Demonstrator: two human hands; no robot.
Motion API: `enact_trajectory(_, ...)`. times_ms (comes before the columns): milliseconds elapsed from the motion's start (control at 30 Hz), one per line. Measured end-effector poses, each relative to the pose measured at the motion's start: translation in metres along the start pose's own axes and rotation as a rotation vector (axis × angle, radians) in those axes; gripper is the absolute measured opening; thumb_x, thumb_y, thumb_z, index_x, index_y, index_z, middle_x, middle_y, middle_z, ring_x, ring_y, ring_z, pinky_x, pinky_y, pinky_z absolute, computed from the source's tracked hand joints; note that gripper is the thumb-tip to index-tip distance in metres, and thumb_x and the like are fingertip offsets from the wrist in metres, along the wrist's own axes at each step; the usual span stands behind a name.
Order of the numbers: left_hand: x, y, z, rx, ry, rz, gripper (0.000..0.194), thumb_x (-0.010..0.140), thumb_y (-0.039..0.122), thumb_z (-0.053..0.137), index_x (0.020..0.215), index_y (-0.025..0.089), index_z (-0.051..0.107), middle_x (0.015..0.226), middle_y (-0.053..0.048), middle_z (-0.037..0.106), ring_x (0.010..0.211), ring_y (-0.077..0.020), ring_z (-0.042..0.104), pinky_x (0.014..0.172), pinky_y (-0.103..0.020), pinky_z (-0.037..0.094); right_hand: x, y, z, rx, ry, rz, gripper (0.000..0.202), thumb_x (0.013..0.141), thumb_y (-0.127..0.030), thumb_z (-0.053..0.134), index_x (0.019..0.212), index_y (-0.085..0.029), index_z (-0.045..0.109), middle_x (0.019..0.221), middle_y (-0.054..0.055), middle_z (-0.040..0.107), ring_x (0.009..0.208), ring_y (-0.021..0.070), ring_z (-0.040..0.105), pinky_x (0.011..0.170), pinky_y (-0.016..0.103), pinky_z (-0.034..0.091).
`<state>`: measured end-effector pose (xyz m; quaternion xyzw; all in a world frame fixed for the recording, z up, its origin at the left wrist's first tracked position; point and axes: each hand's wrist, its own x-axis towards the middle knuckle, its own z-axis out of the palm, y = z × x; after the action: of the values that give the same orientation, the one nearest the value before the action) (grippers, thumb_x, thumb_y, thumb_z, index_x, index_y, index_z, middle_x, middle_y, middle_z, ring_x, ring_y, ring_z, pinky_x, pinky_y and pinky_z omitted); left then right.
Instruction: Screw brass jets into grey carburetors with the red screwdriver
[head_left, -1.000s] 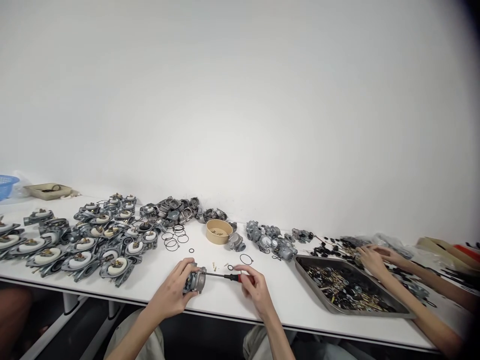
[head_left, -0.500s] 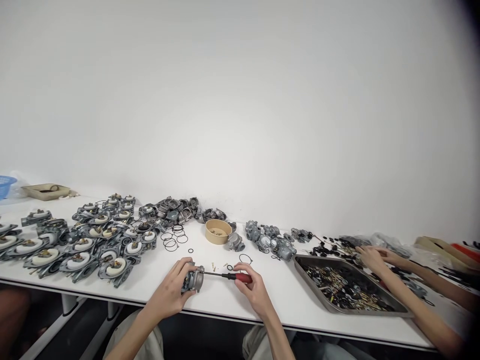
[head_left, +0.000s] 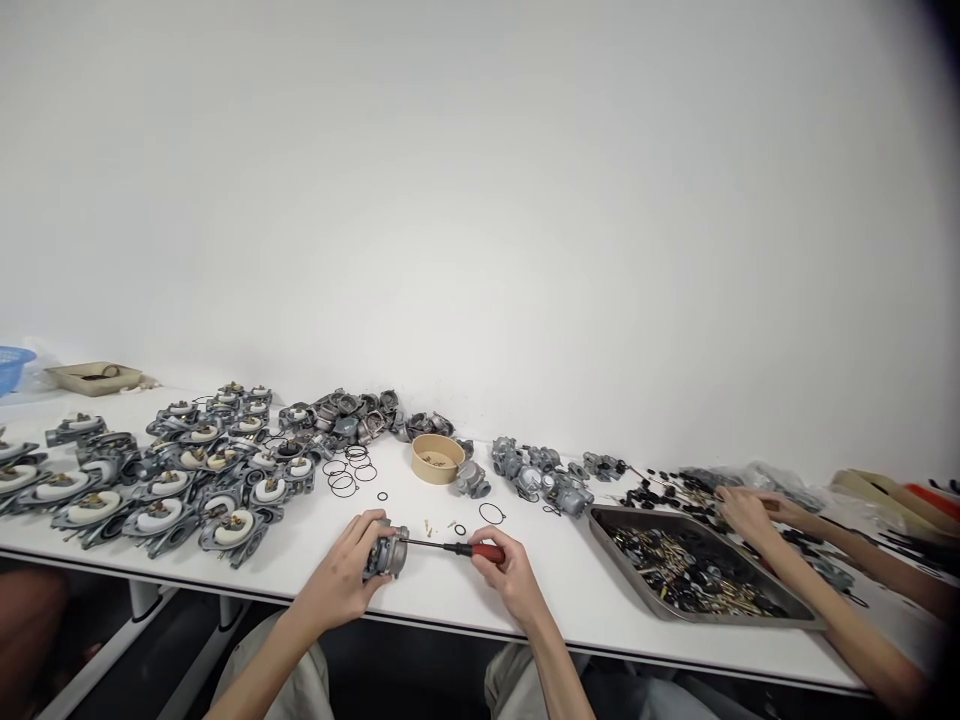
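My left hand (head_left: 346, 572) is closed around a grey metal carburetor body (head_left: 391, 556) near the table's front edge. In my right hand (head_left: 510, 578) is a screwdriver (head_left: 484, 551) with a red and black handle, held level. Its thin shaft points left, and the tip meets the right side of the metal body; the exact contact spot is too small to make out. Just behind them lie small brass pieces (head_left: 427, 527) and a black ring (head_left: 460, 530). A round tan container (head_left: 437, 460) with small parts inside stands farther back.
Many carburetor bodies with white floats (head_left: 161, 515) cover the left side. Thin black rings (head_left: 343, 484) lie mid-table. More grey bodies (head_left: 547, 477) sit right of the container. A metal tray (head_left: 637, 590) holds small parts; another person's hands (head_left: 750, 512) work beyond it.
The screwdriver and both my hands hold nearly the same pose, with the tip still at the metal body. The view has shifted slightly.
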<state>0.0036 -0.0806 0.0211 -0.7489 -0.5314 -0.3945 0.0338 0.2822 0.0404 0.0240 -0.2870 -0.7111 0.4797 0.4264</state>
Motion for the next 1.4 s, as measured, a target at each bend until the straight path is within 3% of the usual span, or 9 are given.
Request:
enact_trajectory(100, -0.0004, -0.0004, 0.0000, 0.000, -0.008, 0.001, 0.050, 0.083, 0.010, 0.065, 0.128, 0.026, 0.051, 0.140, -0.013, 0.051, 0.135, -0.0347, 0.048, 0.105, -0.049, 0.050, -0.0008, -0.0016, 0.0011, -0.021, 0.014, 0.011, 0.043, 0.090, -0.060, 0.058, 0.092, -0.018, 0.068, 0.068, 0.001, 0.054, 0.052, 0.0115, 0.038, 0.048, 0.024, 0.030)
enact_trajectory(200, -0.0005, 0.0003, -0.0006, -0.001, -0.010, -0.008, 0.049, 0.083, 0.010, 0.064, 0.128, 0.026, 0.051, 0.140, -0.013, 0.050, 0.136, -0.0341, 0.048, 0.105, -0.048, 0.050, -0.0015, -0.0018, 0.0011, -0.023, 0.002, -0.023, 0.042, 0.083, -0.059, 0.069, 0.096, -0.019, 0.066, 0.069, 0.001, 0.055, 0.057, 0.0132, 0.043, 0.050, 0.024, 0.034)
enact_trajectory(533, 0.0013, 0.0018, -0.0017, -0.019, -0.029, -0.024, 0.048, 0.082, 0.011, 0.066, 0.126, 0.026, 0.052, 0.140, -0.012, 0.051, 0.133, -0.0335, 0.050, 0.105, -0.047, 0.050, 0.0006, 0.0060, -0.0012, 0.031, 0.013, -0.011, 0.041, 0.090, -0.058, 0.060, 0.091, -0.017, 0.065, 0.069, 0.001, 0.056, 0.050, 0.0087, 0.035, 0.046, 0.023, 0.028)
enact_trajectory(633, 0.0010, 0.0017, -0.0014, -0.022, -0.024, -0.029, 0.049, 0.082, 0.010, 0.066, 0.126, 0.026, 0.052, 0.140, -0.013, 0.051, 0.133, -0.0337, 0.049, 0.105, -0.047, 0.050, 0.0010, 0.0060, -0.0011, 0.037, -0.002, -0.040, 0.038, 0.084, -0.054, 0.070, 0.096, -0.018, 0.065, 0.077, 0.002, 0.059, 0.054, 0.0093, 0.040, 0.049, 0.023, 0.032)
enact_trajectory(767, 0.0004, 0.0003, -0.0005, -0.018, -0.011, -0.016, 0.050, 0.081, 0.010, 0.066, 0.126, 0.026, 0.053, 0.139, -0.013, 0.052, 0.132, -0.0342, 0.051, 0.104, -0.049, 0.050, 0.0010, 0.0051, -0.0001, 0.057, 0.008, 0.001, 0.040, 0.088, -0.058, 0.063, 0.088, -0.018, 0.064, 0.066, -0.001, 0.052, 0.050, 0.0086, 0.035, 0.046, 0.022, 0.027)
enact_trajectory(900, 0.0002, -0.0018, 0.0011, -0.018, 0.005, -0.001, 0.051, 0.081, 0.010, 0.066, 0.128, 0.026, 0.053, 0.139, -0.013, 0.052, 0.132, -0.0347, 0.051, 0.104, -0.049, 0.051, 0.0015, 0.0059, 0.0002, 0.060, -0.004, -0.031, 0.038, 0.085, -0.054, 0.070, 0.096, -0.019, 0.064, 0.071, -0.001, 0.054, 0.055, 0.0099, 0.039, 0.049, 0.023, 0.029)
enact_trajectory(1000, 0.0002, -0.0021, 0.0013, -0.015, 0.004, 0.002, 0.051, 0.081, 0.010, 0.067, 0.127, 0.026, 0.053, 0.139, -0.013, 0.052, 0.132, -0.0346, 0.052, 0.104, -0.049, 0.051, 0.0018, 0.0060, -0.0005, 0.084, 0.004, 0.015, 0.042, 0.091, -0.059, 0.058, 0.088, -0.018, 0.064, 0.065, -0.001, 0.050, 0.052, 0.0098, 0.035, 0.048, 0.024, 0.027)
enact_trajectory(1133, 0.0009, 0.0002, -0.0005, -0.014, 0.002, -0.016, 0.050, 0.081, 0.010, 0.067, 0.126, 0.026, 0.053, 0.138, -0.012, 0.052, 0.132, -0.0337, 0.052, 0.105, -0.048, 0.050, 0.0010, 0.0041, -0.0012, 0.117, -0.021, -0.017, 0.041, 0.083, -0.057, 0.069, 0.098, -0.019, 0.063, 0.068, -0.003, 0.047, 0.055, 0.0103, 0.037, 0.051, 0.023, 0.029)
enact_trajectory(1400, 0.0008, 0.0007, -0.0014, -0.026, -0.008, -0.008, 0.049, 0.081, 0.010, 0.066, 0.125, 0.026, 0.053, 0.138, -0.013, 0.052, 0.131, -0.0348, 0.051, 0.102, -0.048, 0.051, 0.0015, 0.0013, 0.0014, 0.041, 0.022, 0.015, 0.044, 0.088, -0.062, 0.060, 0.091, -0.019, 0.063, 0.063, -0.004, 0.046, 0.050, 0.0091, 0.030, 0.046, 0.023, 0.026)
